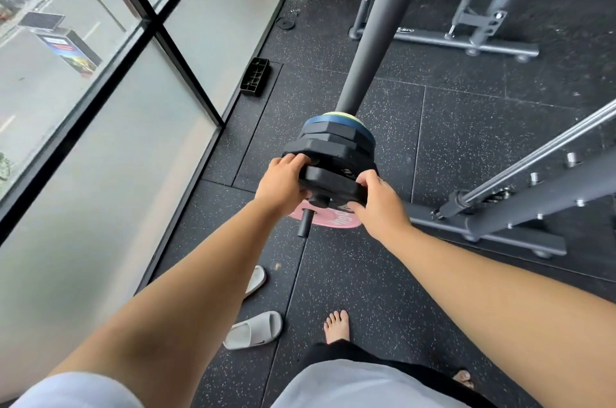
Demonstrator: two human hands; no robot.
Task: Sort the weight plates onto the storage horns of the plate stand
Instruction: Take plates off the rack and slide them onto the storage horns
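Note:
A small black weight plate (330, 182) is held between both hands on a short black storage horn (308, 216) of the plate stand (365, 50). My left hand (281, 184) grips its left edge, and my right hand (378, 204) grips its right edge. Behind it on the same horn sit several black plates (330, 144), then a blue one (316, 122) and a green-rimmed one (343, 114). A pink plate (328, 219) lies lower down, mostly hidden by the hands.
A glass window wall (110, 100) runs along the left. A grey machine frame (520, 207) stands at the right and a bench frame (466, 44) at the back. Two white slippers (253, 329) lie on the black rubber floor by my bare foot (337, 326). A small plate (286, 24) lies far back.

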